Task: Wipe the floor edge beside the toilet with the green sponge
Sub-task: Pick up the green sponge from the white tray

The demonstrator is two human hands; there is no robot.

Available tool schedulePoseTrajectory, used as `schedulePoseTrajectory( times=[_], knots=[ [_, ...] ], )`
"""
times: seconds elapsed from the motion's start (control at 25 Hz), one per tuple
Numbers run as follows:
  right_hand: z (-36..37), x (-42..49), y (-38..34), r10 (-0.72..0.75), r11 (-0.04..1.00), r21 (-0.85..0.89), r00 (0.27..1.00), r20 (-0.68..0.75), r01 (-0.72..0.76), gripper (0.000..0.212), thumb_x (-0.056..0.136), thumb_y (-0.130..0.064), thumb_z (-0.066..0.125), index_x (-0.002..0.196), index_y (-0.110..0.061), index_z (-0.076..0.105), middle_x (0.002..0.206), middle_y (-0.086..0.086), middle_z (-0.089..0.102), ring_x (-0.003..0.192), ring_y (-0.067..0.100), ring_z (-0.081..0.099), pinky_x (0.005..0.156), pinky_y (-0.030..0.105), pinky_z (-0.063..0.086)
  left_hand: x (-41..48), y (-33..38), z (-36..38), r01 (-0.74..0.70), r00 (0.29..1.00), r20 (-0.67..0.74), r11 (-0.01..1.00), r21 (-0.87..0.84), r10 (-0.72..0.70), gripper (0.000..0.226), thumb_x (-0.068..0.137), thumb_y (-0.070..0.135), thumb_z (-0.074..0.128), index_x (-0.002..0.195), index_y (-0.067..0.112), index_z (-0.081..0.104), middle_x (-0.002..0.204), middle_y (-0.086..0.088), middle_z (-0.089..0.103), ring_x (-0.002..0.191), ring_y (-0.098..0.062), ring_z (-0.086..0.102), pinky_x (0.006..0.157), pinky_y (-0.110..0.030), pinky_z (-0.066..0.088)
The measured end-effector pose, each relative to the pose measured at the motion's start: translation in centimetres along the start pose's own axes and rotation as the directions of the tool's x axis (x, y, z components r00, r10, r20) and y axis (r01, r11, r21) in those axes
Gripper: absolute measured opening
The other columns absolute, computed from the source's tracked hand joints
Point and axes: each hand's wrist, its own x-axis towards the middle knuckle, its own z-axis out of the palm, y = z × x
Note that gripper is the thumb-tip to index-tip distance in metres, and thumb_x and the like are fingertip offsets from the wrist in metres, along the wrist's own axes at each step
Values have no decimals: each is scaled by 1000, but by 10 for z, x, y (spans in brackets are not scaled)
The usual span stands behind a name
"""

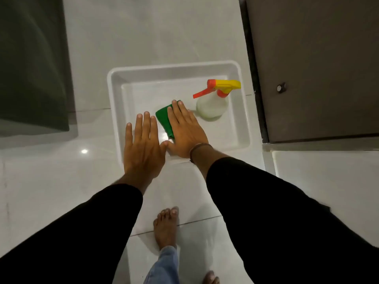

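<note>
A green sponge [164,119] lies inside a white plastic tray [114,95] on the white tiled floor. My right hand [184,130] is stretched flat over the sponge's right part, fingers straight and together, hiding some of it. My left hand [143,146] hovers flat over the tray's front left rim, fingers straight, holding nothing. The two thumbs nearly touch. No toilet is in view.
A spray bottle [212,105] with a yellow and orange trigger head stands in the tray's right part. A brown door [317,68] with a small knob stands at the right, a dark panel [32,64] at the left. My bare feet [166,226] are on the tiles below.
</note>
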Motion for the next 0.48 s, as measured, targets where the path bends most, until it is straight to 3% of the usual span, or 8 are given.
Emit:
schedulePoseTrajectory(
  times=[0.12, 0.28, 0.48],
  knots=[
    [11, 6, 3, -17, 998, -68, 1000, 21, 18, 96, 98, -51, 54, 162, -5, 0, 172, 15, -2, 158, 31, -4, 128, 43, 3, 5, 4, 9, 5, 999, 33, 999, 33, -6, 84, 113, 58, 15, 176, 4, -1, 187, -20, -3, 174, -38, -2, 141, -57, 4],
    [20, 17, 1, -6, 996, -93, 1000, -13, 5, 73, 104, -14, 50, 162, -5, 6, 172, 16, 5, 158, 32, 3, 127, 42, 6, 4, 6, 14, -26, 1000, -7, 999, 34, 26, 84, 113, 56, 20, 176, 4, 0, 187, -20, -1, 174, -38, 0, 141, -57, 5],
    [-9, -19, 1, 37, 998, -38, 995, -93, -41, 67, 104, -7, 48, 160, -1, 11, 170, 20, 12, 158, 35, 10, 127, 42, 13, -27, 16, -5, -57, 997, -43, 997, 44, 59, 83, 114, 54, 21, 176, 3, 2, 187, -20, -1, 174, -38, -2, 141, -57, 4]
  ],
)
